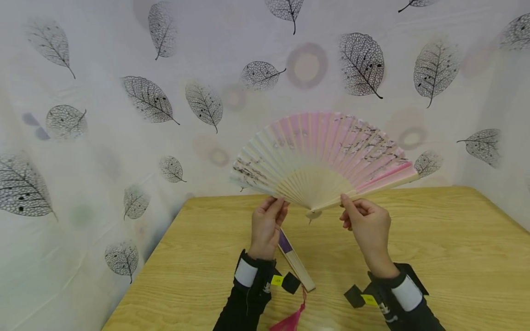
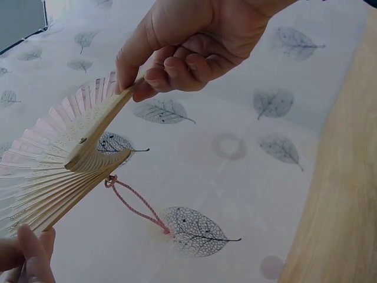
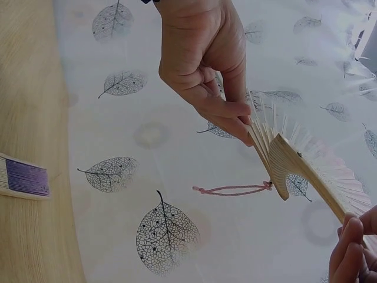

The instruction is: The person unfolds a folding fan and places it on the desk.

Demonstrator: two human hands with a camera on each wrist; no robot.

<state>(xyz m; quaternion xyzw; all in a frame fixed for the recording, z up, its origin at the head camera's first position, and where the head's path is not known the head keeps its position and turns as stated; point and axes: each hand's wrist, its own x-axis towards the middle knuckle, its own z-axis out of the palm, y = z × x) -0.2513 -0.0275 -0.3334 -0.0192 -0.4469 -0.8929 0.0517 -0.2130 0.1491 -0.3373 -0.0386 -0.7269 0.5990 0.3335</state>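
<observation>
A spread pink-and-white fan (image 1: 319,151) is held up above the tabletop (image 1: 439,253), before a leaf-printed cloth (image 1: 232,41). The left hand (image 1: 267,227) pinches its left edge between thumb and fingers; the right hand (image 1: 370,225) likewise pinches its right edge, fingers bent. Below, a folded fan (image 1: 297,265) lies on the tabletop, a pink tassel (image 1: 293,318) at its near end

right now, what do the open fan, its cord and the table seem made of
Open fan: ribs look like smooth bamboo or pale wood, being slim tan slats; the pleated cover seems thin printed fabric or paper, as ribs show through. Cord: probably matte twisted textile, going by its ridged strands. Table: smooth top, wood or laminate, judging by its grain.
</observation>
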